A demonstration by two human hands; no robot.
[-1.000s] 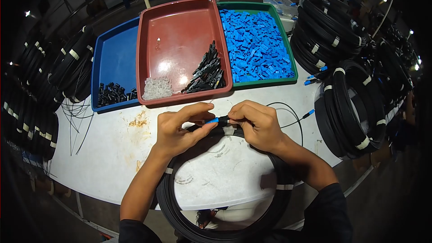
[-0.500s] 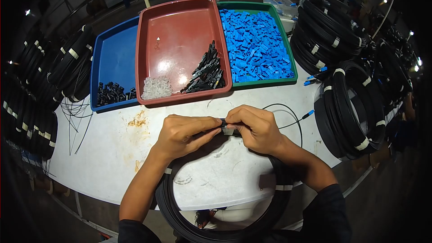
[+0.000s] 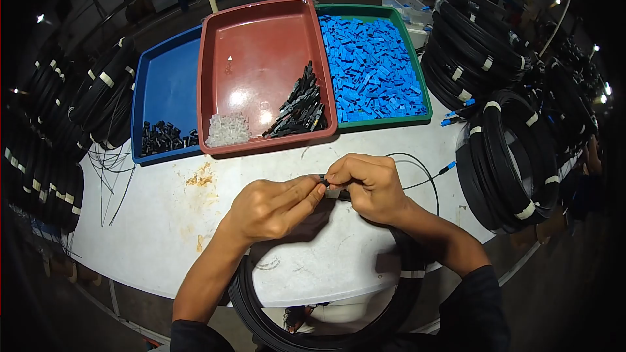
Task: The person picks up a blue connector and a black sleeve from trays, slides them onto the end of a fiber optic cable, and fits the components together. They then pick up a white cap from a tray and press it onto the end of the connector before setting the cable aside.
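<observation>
My left hand pinches a small black connector part, most of it hidden by the fingertips. Against the same spot, my right hand is closed, thumb and forefinger meeting the left fingertips. Its exact grip on the part is covered. Below both hands lies a coil of black cable, bound with pale tape and reaching past the table's near edge. To the right of my right hand, a thin black cable loops out and ends in a blue connector.
Behind the hands stand a blue tray with black parts, a red tray with clear and black pieces, and a green tray full of blue connectors. Taped cable coils stack at right, more coils at left.
My left hand has turned slightly and dipped, its fingers now angled up toward the right fingertips. My right hand has shifted a little to the right.
</observation>
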